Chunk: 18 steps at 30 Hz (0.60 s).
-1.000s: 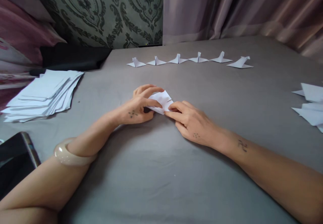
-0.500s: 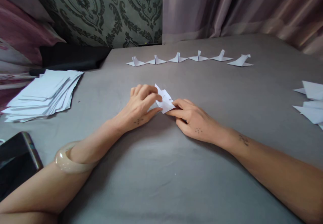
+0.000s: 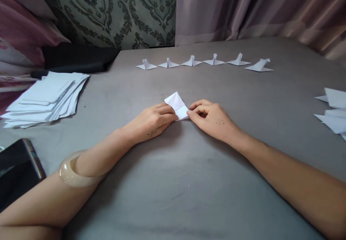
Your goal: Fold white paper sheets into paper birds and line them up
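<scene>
Between my hands is a small folded piece of white paper [image 3: 177, 102], with crease lines on its upper part and a pointed top corner. My left hand [image 3: 155, 120] grips its lower left edge, fingers closed over it and the thumb below. At the lower right corner, my right hand [image 3: 212, 117] pinches the paper between thumb and fingertips. The fingers of my left hand hide part of the paper's left side. A pale bangle [image 3: 71, 171] circles my left forearm.
Several folded paper birds [image 3: 191, 61] stand in a row at the back of the grey cloth surface [image 3: 189, 182]. A stack of white paper [image 3: 45, 97] and a dark phone [image 3: 20, 171] lie left. More folded papers [image 3: 335, 121] sit at the right edge.
My left fingers, raised over the paper before, have come down and closed on its edge. The paper's upper part now lies more open, and my right hand pinches the right corner.
</scene>
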Each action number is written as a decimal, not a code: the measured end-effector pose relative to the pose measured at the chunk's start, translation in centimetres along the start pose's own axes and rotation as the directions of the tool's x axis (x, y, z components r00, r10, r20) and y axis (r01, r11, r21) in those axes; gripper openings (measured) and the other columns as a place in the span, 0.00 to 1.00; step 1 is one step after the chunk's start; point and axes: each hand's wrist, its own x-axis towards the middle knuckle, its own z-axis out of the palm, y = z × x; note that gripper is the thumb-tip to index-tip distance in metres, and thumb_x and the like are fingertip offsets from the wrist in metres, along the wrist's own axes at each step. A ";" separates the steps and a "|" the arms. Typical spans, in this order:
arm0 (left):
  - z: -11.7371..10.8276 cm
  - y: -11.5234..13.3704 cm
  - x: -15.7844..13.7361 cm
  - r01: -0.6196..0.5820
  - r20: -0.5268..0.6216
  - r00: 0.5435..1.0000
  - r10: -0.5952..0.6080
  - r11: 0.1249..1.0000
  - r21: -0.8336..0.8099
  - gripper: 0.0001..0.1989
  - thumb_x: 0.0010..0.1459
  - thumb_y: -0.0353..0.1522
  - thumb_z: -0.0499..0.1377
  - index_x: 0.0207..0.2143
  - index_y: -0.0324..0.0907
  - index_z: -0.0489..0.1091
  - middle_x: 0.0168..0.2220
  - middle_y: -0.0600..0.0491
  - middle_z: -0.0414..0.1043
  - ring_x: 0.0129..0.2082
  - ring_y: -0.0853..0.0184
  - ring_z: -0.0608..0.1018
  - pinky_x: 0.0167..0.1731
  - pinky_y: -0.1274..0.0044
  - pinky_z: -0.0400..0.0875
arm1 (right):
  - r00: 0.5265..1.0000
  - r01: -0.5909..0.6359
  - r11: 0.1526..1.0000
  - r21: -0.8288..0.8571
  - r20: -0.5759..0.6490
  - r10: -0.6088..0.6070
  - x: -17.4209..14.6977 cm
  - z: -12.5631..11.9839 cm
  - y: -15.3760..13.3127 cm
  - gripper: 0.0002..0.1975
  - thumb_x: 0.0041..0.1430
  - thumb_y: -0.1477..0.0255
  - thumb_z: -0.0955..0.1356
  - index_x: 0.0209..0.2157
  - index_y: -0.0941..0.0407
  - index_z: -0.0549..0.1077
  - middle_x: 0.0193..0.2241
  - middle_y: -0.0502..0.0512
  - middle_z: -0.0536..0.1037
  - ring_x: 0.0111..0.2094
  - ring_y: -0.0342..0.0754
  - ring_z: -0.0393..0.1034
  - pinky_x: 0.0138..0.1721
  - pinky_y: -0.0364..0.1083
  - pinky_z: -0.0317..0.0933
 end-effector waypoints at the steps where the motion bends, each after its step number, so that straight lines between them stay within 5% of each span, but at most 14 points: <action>1: -0.1 0.1 0.0 0.000 0.009 1.000 0.000 1.000 0.014 0.13 0.67 0.28 0.49 0.43 0.38 0.73 0.40 0.45 0.75 0.39 0.64 0.74 0.39 0.74 0.70 | 1.000 0.003 1.000 -0.022 -0.029 -0.004 0.0 0.1 0.2 0.13 0.55 0.67 0.68 0.19 0.56 0.74 0.42 0.52 0.76 0.26 0.39 0.66 0.35 0.46 0.62; 18: -0.3 0.5 0.2 -0.029 0.180 0.984 0.000 0.987 0.159 0.23 0.63 0.23 0.46 0.57 0.42 0.67 0.41 0.45 0.69 0.38 0.63 0.68 0.40 0.72 0.69 | 0.969 0.174 0.942 -0.288 -0.120 -0.216 -0.3 0.6 1.5 0.07 0.54 0.75 0.66 0.23 0.55 0.66 0.37 0.54 0.73 0.25 0.41 0.64 0.29 0.45 0.59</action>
